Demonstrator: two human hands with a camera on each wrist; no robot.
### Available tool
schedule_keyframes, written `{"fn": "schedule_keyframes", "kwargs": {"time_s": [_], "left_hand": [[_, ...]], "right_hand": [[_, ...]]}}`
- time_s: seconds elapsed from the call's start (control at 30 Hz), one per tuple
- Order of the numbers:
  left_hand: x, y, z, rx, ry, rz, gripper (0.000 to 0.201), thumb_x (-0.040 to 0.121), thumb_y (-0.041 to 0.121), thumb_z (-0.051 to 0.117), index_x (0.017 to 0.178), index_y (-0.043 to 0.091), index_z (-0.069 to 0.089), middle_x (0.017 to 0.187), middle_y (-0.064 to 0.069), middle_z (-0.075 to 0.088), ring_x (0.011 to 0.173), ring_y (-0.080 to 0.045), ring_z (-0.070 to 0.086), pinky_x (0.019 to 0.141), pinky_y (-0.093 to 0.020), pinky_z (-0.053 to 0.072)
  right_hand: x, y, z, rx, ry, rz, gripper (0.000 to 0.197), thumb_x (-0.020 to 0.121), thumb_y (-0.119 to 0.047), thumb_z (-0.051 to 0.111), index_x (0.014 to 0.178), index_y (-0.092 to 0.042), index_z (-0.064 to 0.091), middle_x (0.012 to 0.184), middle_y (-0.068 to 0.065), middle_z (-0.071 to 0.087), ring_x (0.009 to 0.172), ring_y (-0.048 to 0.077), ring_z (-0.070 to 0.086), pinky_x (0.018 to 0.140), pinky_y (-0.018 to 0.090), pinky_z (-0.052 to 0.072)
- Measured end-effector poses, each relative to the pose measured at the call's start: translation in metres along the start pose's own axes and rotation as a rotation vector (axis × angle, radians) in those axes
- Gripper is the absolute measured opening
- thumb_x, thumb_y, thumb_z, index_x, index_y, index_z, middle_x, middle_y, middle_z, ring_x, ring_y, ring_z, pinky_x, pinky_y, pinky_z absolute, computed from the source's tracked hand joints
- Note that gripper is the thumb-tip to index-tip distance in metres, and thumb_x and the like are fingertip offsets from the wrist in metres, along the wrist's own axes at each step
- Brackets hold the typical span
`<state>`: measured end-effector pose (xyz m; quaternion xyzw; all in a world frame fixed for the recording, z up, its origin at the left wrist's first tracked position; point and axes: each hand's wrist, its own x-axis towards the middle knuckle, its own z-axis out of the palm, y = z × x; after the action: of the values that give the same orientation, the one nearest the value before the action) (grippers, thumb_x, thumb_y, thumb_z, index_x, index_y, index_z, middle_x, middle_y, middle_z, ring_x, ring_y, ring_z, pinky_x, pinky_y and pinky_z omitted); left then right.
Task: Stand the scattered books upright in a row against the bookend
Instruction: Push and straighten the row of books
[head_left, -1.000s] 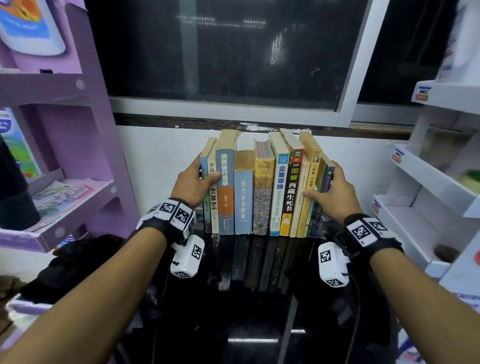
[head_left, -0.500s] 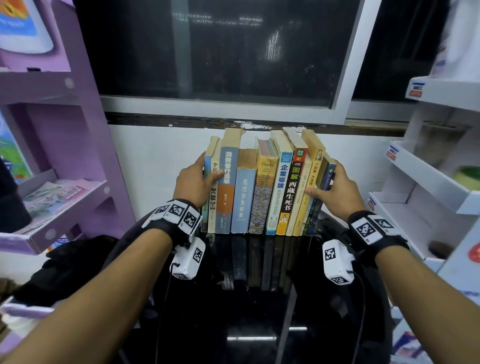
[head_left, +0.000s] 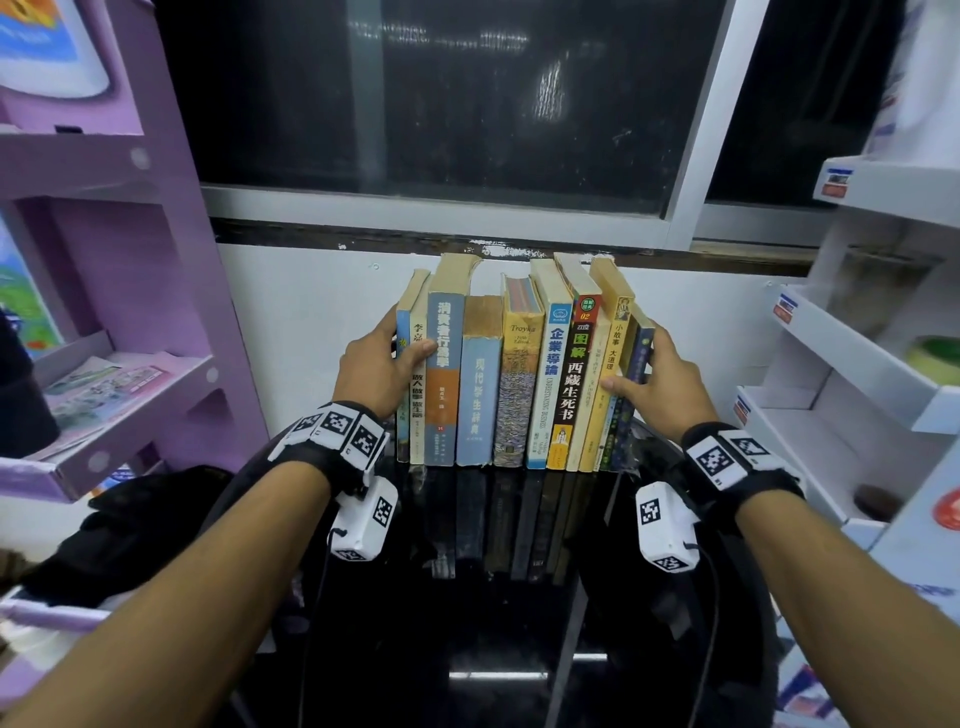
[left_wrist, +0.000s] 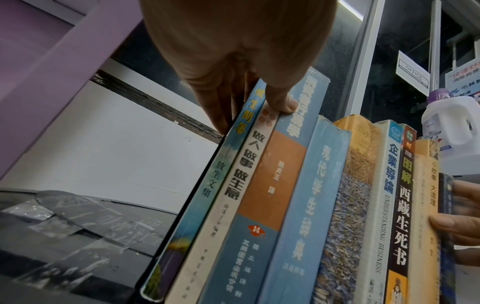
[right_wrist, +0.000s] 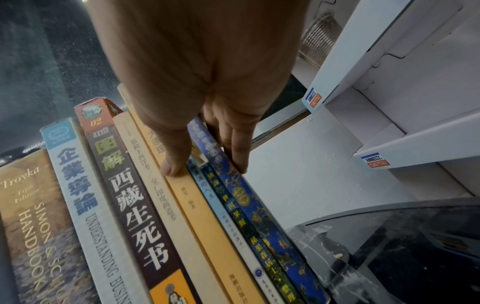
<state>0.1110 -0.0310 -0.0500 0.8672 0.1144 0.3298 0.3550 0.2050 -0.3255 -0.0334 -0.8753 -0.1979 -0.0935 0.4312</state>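
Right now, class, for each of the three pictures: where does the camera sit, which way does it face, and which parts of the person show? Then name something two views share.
Head: worn high, facing forward and down at the row of books on the black table; both forearms, left hand and right hand show.
Left wrist: low at the row's left end, facing up along the fingers.
Right wrist: at the row's right end, facing along the fingers.
Shared: both wrist views show the dark book with the 02 spine.
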Motion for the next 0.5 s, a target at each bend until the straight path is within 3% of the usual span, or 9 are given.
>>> {"fn": "schedule_keyframes", "kwargs": {"time_s": [0.17, 0.5], "left_hand": [[0.0004, 0.0002, 0.001, 0.001, 0.004, 0.004, 0.036, 0.093, 0.037, 0.056, 0.126, 0.022, 0.054, 0.106, -0.004, 0.069, 0.086, -0.02, 0.061, 0.072, -0.027, 0.045], [0.0003, 0.0002, 0.0011, 0.034, 0.01, 0.015, 0.035, 0.093, 0.04, 0.055, 0.123, 0.022, 0.054, 0.106, -0.008, 0.07, 0.093, -0.029, 0.064, 0.079, -0.038, 0.053]], "right_hand": [[-0.0005, 0.0026, -0.0006, 0.009, 0.002, -0.018, 0.069, 0.087, -0.014, 0.07, 0.144, -0.021, 0.032, 0.117, 0.005, 0.065, 0.094, 0.014, 0.056, 0.082, 0.026, 0.042], [-0.0006, 0.006, 0.0007, 0.025, 0.006, -0.012, 0.07, 0.087, -0.015, 0.07, 0.145, -0.021, 0.031, 0.117, 0.007, 0.064, 0.092, 0.017, 0.057, 0.083, 0.027, 0.043]]}}
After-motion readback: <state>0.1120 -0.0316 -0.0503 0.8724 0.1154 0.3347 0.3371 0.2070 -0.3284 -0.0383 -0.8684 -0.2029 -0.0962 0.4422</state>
